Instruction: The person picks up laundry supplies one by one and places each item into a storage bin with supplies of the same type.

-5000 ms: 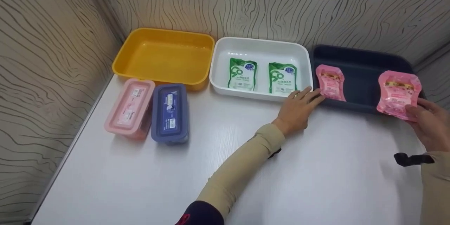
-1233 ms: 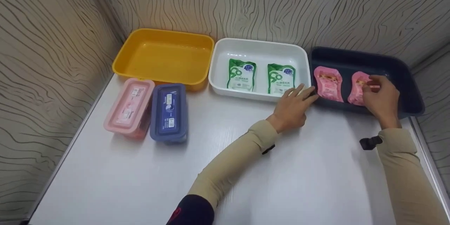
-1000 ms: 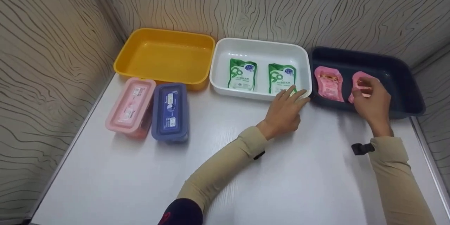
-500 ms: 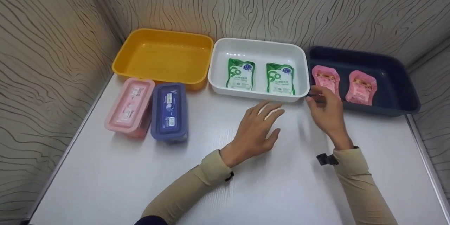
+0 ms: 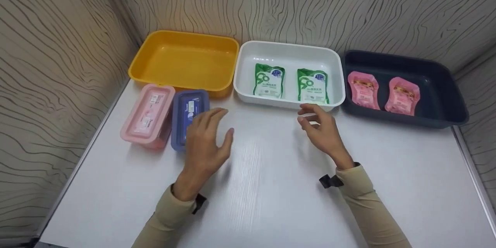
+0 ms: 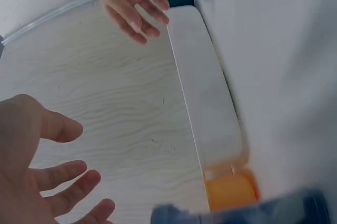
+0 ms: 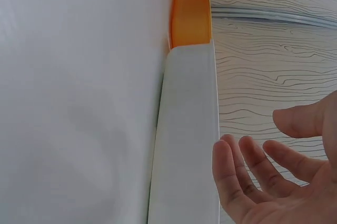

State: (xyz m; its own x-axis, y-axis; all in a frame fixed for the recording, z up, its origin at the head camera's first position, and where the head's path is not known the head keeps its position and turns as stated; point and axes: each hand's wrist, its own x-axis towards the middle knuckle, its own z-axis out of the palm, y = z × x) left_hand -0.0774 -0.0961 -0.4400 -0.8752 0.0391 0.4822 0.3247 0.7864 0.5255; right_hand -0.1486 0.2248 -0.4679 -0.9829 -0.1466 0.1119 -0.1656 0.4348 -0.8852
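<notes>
My left hand [image 5: 205, 147] hovers by the right side of a blue-lidded box [image 5: 190, 104], hiding part of its lid; the fingers are spread and hold nothing. A pink-lidded box [image 5: 149, 114] lies just left of the blue one. My right hand [image 5: 321, 130], also holding nothing, hangs with loosely bent fingers before the front wall of the white tray [image 5: 267, 102]. Inside that tray lie two green-and-white pouches, a left one [image 5: 269, 81] and a right one [image 5: 313, 86]. Two pink pouches, one at left [image 5: 363, 90] and one at right [image 5: 403, 96], lie in the dark blue tray [image 5: 441, 93].
A yellow tray [image 5: 182, 64] stands at the back left, behind both lidded boxes and beside the white tray. The three trays form a row along the patterned back wall [image 5: 286, 4]. White tabletop [image 5: 271, 193] stretches in front of them.
The right hand let go of the second pink pouch in the dark blue tray, then moved left. The left hand left the white tray's front right corner and moved left to the blue-lidded box.
</notes>
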